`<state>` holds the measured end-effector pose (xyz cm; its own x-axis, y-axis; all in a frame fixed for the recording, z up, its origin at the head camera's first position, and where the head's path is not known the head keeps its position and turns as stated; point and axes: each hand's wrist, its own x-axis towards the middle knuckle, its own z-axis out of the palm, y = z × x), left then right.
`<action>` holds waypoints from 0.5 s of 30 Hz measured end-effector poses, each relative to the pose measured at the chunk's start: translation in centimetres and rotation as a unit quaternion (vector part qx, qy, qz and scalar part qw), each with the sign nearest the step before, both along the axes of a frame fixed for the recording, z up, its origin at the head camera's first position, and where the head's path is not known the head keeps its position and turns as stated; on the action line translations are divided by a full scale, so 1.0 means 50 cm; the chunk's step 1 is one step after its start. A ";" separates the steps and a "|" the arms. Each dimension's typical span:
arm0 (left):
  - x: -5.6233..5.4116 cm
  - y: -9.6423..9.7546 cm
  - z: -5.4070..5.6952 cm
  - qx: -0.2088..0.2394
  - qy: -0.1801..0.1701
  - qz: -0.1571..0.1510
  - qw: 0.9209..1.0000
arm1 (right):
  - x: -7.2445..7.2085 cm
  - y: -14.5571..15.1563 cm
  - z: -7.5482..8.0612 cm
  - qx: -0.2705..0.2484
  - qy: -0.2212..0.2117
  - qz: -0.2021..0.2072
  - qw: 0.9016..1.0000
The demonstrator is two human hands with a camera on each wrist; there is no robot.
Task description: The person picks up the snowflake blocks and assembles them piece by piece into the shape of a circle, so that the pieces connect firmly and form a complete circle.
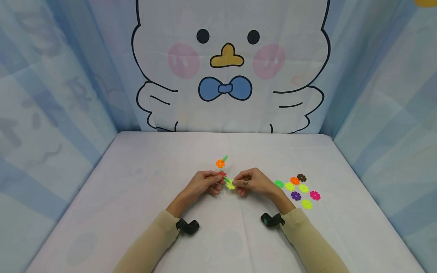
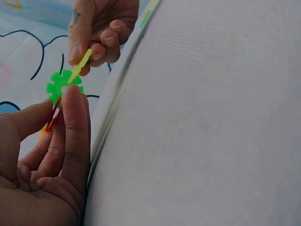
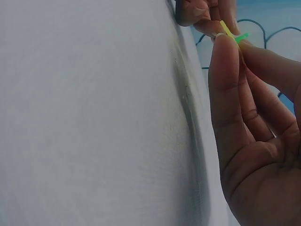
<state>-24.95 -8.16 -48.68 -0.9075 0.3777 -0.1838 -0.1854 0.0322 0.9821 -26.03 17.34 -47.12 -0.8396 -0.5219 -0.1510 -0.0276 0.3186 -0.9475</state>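
Observation:
In the head view, my left hand [image 1: 205, 183] pinches a red notched interlocking disc [image 1: 222, 174] between thumb and fingers. From it an orange disc [image 1: 220, 163] stands out on the far side, with a green disc [image 1: 225, 158] at its tip. Another green disc [image 2: 56, 88], face-on in the left wrist view, sits between the red disc and a yellow disc [image 1: 231, 185]. My right hand [image 1: 250, 182] pinches that yellow disc, which is edge-on against the green one in the right wrist view. Both hands meet above the middle of the table, fingertips close together.
Several loose discs lie right of my right forearm, among them a brown one [image 1: 302, 177], a purple one [image 1: 296, 196] and a pink one [image 1: 315, 195]. A white cloth covers the table [image 1: 112, 197]. Patterned curtains [image 1: 51, 113] enclose its back and sides.

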 end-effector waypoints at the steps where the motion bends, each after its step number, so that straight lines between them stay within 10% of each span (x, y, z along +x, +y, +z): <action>1: 0.000 0.001 0.001 -0.001 -0.002 -0.002 1.000 | 0.000 0.000 0.000 -0.004 -0.001 0.001 1.000; 15: 0.002 0.002 0.004 -0.066 0.025 -0.096 0.993 | 0.005 -0.014 -0.005 -0.035 -0.005 -0.002 0.999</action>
